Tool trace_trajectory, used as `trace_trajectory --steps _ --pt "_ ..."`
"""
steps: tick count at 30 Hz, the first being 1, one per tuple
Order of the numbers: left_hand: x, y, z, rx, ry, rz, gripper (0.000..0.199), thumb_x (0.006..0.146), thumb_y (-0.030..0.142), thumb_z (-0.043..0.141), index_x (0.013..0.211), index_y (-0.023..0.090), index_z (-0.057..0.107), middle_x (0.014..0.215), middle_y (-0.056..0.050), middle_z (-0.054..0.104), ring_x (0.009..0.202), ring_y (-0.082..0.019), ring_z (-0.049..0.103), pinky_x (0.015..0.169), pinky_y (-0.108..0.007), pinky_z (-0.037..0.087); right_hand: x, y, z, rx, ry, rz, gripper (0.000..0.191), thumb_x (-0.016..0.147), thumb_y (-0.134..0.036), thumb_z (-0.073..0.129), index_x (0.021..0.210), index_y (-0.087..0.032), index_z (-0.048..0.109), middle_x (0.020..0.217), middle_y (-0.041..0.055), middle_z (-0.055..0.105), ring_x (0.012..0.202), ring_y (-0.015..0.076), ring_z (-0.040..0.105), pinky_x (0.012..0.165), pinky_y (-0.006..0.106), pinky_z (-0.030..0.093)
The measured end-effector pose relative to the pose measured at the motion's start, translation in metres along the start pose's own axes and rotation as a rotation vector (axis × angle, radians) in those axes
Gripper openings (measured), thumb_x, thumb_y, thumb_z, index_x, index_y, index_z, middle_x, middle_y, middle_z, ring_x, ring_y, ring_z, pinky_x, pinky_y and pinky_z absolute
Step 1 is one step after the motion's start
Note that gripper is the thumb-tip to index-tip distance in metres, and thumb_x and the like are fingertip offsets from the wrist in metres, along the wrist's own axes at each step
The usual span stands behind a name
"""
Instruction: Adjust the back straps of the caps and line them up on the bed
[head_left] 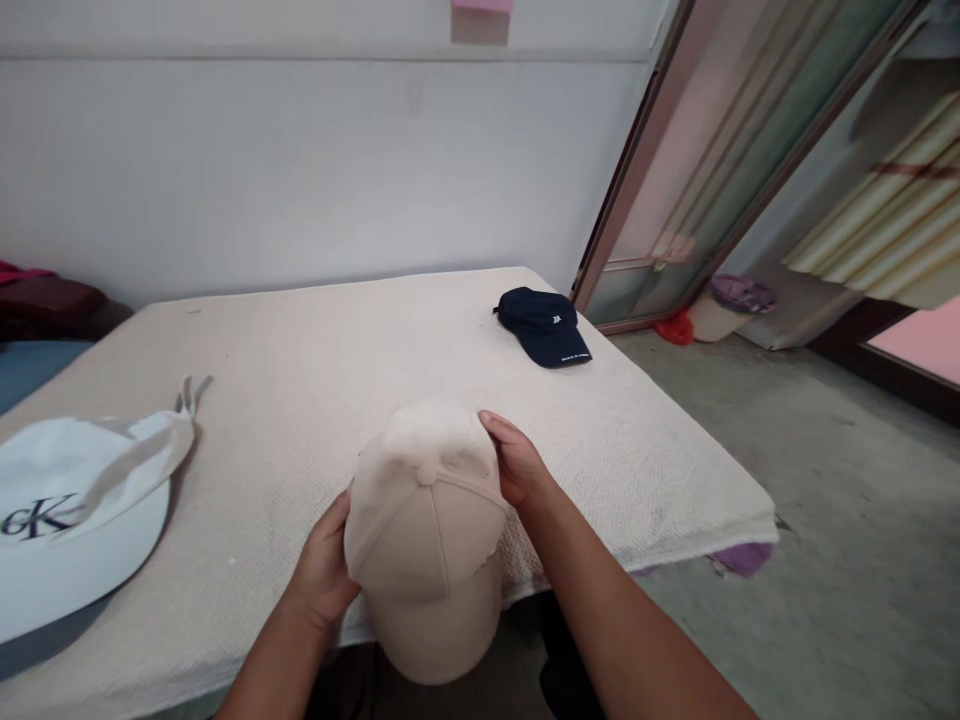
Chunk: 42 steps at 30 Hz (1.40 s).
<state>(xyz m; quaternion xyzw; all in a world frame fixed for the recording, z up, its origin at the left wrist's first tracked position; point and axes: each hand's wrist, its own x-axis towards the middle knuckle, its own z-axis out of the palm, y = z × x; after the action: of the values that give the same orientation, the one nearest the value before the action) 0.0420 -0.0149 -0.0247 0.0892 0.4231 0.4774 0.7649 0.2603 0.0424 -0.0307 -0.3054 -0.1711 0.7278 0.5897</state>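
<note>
A beige baseball cap (424, 510) is held between my two hands over the near edge of the table, its brim pointing toward me. My left hand (326, 565) grips the cap's left side, with the fingers partly hidden behind it. On the upper right side, my right hand (516, 460) has its thumb along the rim and the other fingers out of sight. A white cap (82, 510) with a dark "CK" mark lies at the left. Farther back on the right rests a navy baseball cap (544, 325) with small white lettering.
The table (315, 370) has a cream textured cover and stands against a white wall (322, 170). A bin (724, 308) and a red bag (675, 328) are on the floor beyond its right side. Dark red items (49, 305) sit at the far left.
</note>
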Motion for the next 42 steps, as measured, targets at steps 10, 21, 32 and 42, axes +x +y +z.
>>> trace_trajectory --steps 10,21,32,42 --pt "0.019 0.040 0.002 -0.147 0.065 0.328 0.030 0.084 0.021 0.040 0.083 0.013 0.070 0.065 -0.006 0.073 0.063 -0.021 0.069 0.071 -0.033 0.056 -0.020 0.008 -0.011 -0.198 -0.028 0.157 0.027 0.079 -0.041 0.058 0.079 -0.015 0.061 0.069 0.0027 0.060 0.060 0.0115 0.053 0.058 0.025 0.038" --pt "0.032 0.060 -0.009 -0.344 0.062 0.403 0.038 0.084 0.016 0.035 0.112 0.017 0.061 0.070 -0.003 0.074 0.064 -0.018 0.069 0.071 -0.029 0.055 -0.042 0.032 -0.001 -0.139 -0.230 0.394 0.029 0.069 -0.023 0.071 0.095 -0.013 0.061 0.079 0.0030 0.058 0.060 0.0089 0.052 0.049 0.020 0.036" --pt "0.037 0.039 -0.004 -0.185 0.068 0.225 0.029 0.083 0.030 0.049 0.098 0.007 0.059 0.102 -0.020 0.063 0.096 -0.028 0.063 0.077 -0.040 0.056 0.012 0.000 -0.017 -0.033 -0.140 0.004 0.018 0.073 -0.019 0.067 0.090 -0.015 0.062 0.079 0.0019 0.061 0.064 0.0092 0.053 0.056 0.021 0.044" --pt "0.039 0.002 0.002 0.032 0.064 0.072 0.017 0.084 0.016 0.050 0.082 0.010 0.065 0.090 -0.014 0.067 0.075 -0.018 0.065 0.065 -0.029 0.056 0.116 -0.072 -0.053 -0.109 0.126 -0.263 0.009 0.075 -0.012 0.063 0.075 -0.016 0.056 0.069 -0.0014 0.058 0.054 0.0078 0.049 0.054 0.021 0.045"
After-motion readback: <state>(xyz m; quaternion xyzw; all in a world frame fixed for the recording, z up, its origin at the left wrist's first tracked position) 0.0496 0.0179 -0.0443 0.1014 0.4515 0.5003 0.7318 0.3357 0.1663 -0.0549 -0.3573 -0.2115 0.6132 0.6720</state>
